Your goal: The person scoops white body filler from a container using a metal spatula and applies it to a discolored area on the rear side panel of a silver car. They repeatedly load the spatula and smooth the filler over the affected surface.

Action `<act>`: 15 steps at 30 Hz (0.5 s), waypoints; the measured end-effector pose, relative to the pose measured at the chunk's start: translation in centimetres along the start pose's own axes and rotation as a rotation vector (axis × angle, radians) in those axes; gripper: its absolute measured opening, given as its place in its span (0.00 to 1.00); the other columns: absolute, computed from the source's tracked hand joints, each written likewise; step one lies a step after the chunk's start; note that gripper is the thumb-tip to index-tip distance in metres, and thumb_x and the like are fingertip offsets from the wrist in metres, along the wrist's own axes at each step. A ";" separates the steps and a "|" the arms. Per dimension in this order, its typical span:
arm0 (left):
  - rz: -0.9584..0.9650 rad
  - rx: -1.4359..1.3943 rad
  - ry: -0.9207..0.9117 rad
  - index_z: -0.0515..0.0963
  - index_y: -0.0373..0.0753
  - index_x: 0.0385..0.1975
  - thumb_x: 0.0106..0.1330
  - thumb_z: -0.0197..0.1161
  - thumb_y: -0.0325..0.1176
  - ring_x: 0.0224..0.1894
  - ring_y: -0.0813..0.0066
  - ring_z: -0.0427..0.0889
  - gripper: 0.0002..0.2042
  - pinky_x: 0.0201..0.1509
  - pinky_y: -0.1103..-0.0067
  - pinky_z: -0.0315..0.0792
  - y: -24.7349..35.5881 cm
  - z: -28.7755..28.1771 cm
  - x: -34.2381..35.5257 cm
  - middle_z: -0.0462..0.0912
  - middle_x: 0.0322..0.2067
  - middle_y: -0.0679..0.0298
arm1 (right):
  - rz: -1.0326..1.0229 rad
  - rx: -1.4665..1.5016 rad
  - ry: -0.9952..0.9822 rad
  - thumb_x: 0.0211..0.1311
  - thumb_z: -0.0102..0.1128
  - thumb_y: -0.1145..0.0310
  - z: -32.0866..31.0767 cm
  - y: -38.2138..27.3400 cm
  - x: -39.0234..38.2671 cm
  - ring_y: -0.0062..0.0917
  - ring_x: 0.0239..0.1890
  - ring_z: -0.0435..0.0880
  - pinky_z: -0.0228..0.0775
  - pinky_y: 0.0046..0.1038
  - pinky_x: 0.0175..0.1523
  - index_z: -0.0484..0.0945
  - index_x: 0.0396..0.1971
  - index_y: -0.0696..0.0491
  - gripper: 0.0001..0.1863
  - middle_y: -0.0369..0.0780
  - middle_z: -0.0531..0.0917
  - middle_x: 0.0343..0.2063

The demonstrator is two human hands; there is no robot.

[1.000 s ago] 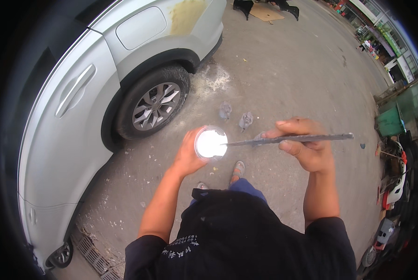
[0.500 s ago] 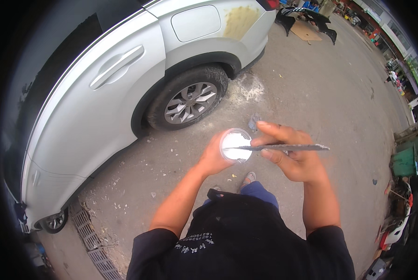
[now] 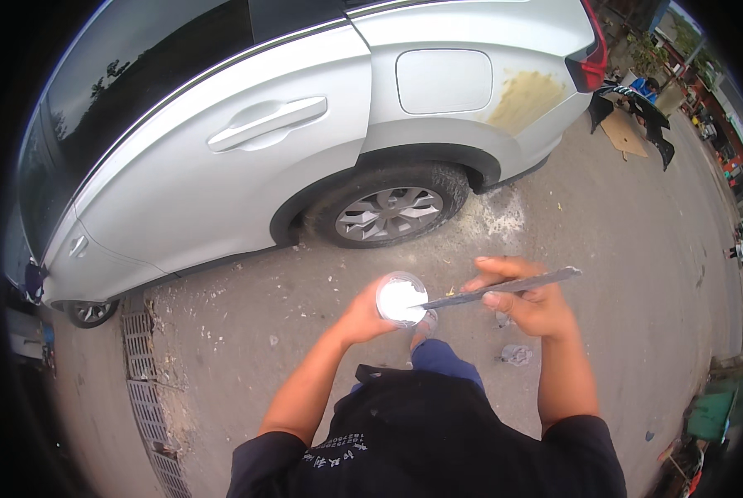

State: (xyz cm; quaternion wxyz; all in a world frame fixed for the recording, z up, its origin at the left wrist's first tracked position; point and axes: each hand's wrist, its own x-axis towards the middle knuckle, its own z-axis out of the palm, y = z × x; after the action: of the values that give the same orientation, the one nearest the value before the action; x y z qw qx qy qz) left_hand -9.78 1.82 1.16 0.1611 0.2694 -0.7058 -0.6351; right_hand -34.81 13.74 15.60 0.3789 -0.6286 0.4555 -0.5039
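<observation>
My left hand (image 3: 361, 310) is wrapped around a clear plastic cup (image 3: 379, 300) of white liquid (image 3: 405, 297) that looks like paint. Between the thumb and fingers of my right hand (image 3: 531, 300) is a long, thin, dark grey stirring stick (image 3: 504, 286), slanting down to the left. Its lower end reaches into the liquid. Both hands are in front of my body, beyond the black clothing (image 3: 430, 432) over my torso. Ahead stands a silver-white car (image 3: 305, 199) with a yellowish filler patch (image 3: 527, 101) behind its fuel flap (image 3: 444, 80).
The car's rear wheel (image 3: 390, 214) is just beyond my hands. A drain grate (image 3: 146, 407) runs along the ground at left. Crumpled litter (image 3: 517, 355) lies near my right forearm. A black bumper (image 3: 654, 124) and cardboard (image 3: 623, 135) are far right, with a person (image 3: 644, 87) behind them.
My view has turned, so the car sits farther right and lower in it. The stick now slants where it was nearly level, its tip still in the cup. Both hands keep their hold.
</observation>
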 end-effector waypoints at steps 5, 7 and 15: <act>0.137 0.584 0.367 0.66 0.36 0.61 0.43 0.77 0.32 0.60 0.54 0.70 0.40 0.66 0.65 0.64 -0.1 0.4 5.0 0.74 0.56 0.54 | 0.053 0.104 0.194 0.62 0.64 0.69 -4.7 2.7 7.0 0.23 0.43 0.82 0.75 0.25 0.45 0.70 0.59 0.59 0.26 0.43 0.84 0.41; 0.161 0.659 0.504 0.66 0.36 0.60 0.43 0.77 0.32 0.59 0.52 0.70 0.40 0.64 0.64 0.64 0.3 0.6 6.6 0.73 0.55 0.53 | 0.092 0.121 0.257 0.63 0.63 0.68 -4.9 4.7 8.9 0.20 0.41 0.80 0.74 0.23 0.43 0.69 0.59 0.59 0.26 0.43 0.84 0.42; 0.032 0.588 0.814 0.65 0.35 0.60 0.42 0.77 0.30 0.59 0.55 0.71 0.41 0.64 0.66 0.66 0.3 -0.5 8.3 0.73 0.54 0.54 | 0.256 0.383 0.349 0.63 0.62 0.68 -4.0 8.9 11.4 0.21 0.41 0.82 0.80 0.24 0.39 0.64 0.62 0.57 0.29 0.44 0.82 0.43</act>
State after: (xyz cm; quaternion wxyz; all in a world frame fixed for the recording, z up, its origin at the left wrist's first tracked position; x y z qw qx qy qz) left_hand -16.17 -3.41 0.60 0.3504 0.5186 -0.7388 -0.2500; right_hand -39.55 0.11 11.42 0.4670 -0.3867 0.4859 -0.6295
